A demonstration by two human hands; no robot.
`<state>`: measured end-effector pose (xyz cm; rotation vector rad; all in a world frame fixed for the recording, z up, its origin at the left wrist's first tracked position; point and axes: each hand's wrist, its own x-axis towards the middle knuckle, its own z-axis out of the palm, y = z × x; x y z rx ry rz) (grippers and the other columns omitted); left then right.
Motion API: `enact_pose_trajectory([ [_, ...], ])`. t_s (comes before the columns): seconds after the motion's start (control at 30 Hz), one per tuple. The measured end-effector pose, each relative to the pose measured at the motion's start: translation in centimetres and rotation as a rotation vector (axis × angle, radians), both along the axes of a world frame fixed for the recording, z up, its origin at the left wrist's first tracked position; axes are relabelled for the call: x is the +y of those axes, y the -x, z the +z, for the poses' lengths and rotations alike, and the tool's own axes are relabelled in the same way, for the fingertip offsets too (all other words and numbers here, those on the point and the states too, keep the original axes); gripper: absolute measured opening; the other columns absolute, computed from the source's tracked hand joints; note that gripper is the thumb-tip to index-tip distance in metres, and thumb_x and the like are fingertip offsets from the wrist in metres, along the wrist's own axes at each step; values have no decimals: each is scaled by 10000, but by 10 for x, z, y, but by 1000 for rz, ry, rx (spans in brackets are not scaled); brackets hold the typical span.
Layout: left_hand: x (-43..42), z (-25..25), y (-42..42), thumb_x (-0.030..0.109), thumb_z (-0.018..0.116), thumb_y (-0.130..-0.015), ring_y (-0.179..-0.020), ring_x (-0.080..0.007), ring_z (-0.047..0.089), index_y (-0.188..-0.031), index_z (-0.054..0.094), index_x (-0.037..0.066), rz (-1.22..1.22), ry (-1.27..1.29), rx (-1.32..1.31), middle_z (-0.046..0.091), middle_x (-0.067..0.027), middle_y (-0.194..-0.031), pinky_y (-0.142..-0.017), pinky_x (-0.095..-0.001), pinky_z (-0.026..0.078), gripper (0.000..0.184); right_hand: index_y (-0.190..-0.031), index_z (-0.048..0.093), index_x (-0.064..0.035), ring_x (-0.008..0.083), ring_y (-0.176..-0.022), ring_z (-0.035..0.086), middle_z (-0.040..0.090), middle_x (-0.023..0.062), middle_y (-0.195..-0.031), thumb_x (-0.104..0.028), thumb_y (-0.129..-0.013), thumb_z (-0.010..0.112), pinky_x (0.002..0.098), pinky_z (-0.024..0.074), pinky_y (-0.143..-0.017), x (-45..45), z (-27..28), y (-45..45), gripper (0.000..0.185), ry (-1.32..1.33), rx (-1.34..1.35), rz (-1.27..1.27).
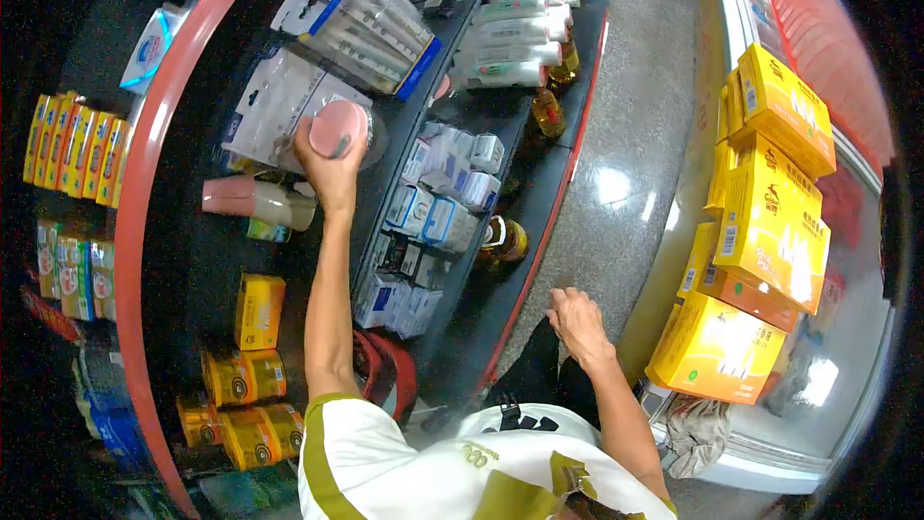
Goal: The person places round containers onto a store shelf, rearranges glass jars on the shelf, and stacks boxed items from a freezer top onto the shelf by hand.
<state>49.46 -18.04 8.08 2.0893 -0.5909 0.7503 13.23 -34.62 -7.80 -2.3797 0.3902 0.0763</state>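
Observation:
My left hand (330, 170) is closed around a pink cup (339, 128), seen end-on with its round pink face toward me. It is held above the dark shelf, in front of a white hanging package (284, 101). Beside my left wrist, a pink cup (231, 195) and a beige cup (289, 207) lie on their sides. My right hand (579, 325) hangs over the floor by my legs, away from the goods. Its fingers are loosely curled in, and nothing shows in them.
Small white boxes (452, 169) and white tubes (510, 34) line the lower shelf, with bottles (547, 114) at its edge. A red shelf rail (144, 231) runs at left. Yellow cartons (770, 217) are stacked at right beside the aisle floor (616, 154).

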Motion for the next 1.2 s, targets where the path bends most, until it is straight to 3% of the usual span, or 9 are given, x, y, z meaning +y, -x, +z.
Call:
enact_pose_trajectory([
  [0.07,-15,1,30,173,879,-633,-1187,-307,459,-1337,361,-6,-92,70,-33,441,-186,-1280,-994,-398,415,892,-1014,579,-26,347,-931,593,611,163,-972,-157,-809,632,469,492,-795,-2,2,2,249,1,-7,-20],
  [0.23,-65,5,95,142,830,-585,-1176,-319,463,-1320,375,36,-277,-167,-240,450,-155,-1264,-1015,-434,377,871,-1060,572,-28,345,-941,587,604,163,-999,-145,-815,640,465,490,-806,-4,7,2,280,-14,20,-28],
  [0.4,-137,-67,99,176,851,-584,-1231,-351,406,-1338,368,57,-609,-124,35,384,-188,-1339,-1044,-444,350,904,-1136,558,-29,377,-930,575,591,191,-989,-110,-829,639,455,468,-811,-18,9,1,327,-85,41,-139],
  [0.6,-191,-208,8,204,860,-591,-1168,-350,456,-1269,435,63,-533,-77,266,446,-169,-1214,-999,-440,396,812,-1188,543,-28,375,-932,558,585,180,-998,-116,-842,624,447,456,-817,-34,38,9,365,-89,37,-321],
  [0.67,-194,-248,-40,235,864,-602,-1121,-366,479,-1271,442,65,-503,-151,117,468,-170,-1189,-949,-453,422,809,-1190,554,-33,365,-930,567,600,172,-1020,-80,-832,631,435,465,-813,-28,48,20,369,-136,67,-366],
  [0.8,-200,-277,-93,234,862,-602,-1138,-383,466,-1292,410,70,-301,66,509,458,-183,-1229,-991,-464,384,842,-1175,567,-31,356,-953,580,618,177,-1048,-67,-836,625,421,472,-844,-17,71,52,346,-239,179,-412],
  [0.83,-192,-315,-128,241,865,-600,-1153,-389,452,-1312,389,77,-241,-77,325,453,-198,-1239,-994,-468,379,872,-1164,573,-32,357,-955,583,620,180,-1048,-63,-837,623,418,472,-849,-14,73,56,332,-255,217,-419],
  [0.93,-193,-345,-159,271,873,-584,-1161,-401,434,-1301,396,59,-90,-83,227,449,-220,-1241,-990,-494,365,886,-1150,592,-37,358,-947,589,624,182,-1032,-61,-839,623,418,476,-847,-9,75,61,313,-296,314,-489],
  [1.2,-186,-381,-175,282,866,-608,-1170,-399,402,-1289,399,29,-104,-112,240,468,-225,-1224,-993,-497,342,863,-1145,606,-39,359,-952,598,634,176,-1021,-64,-854,618,422,480,-843,-11,65,26,292,-302,322,-583],
])
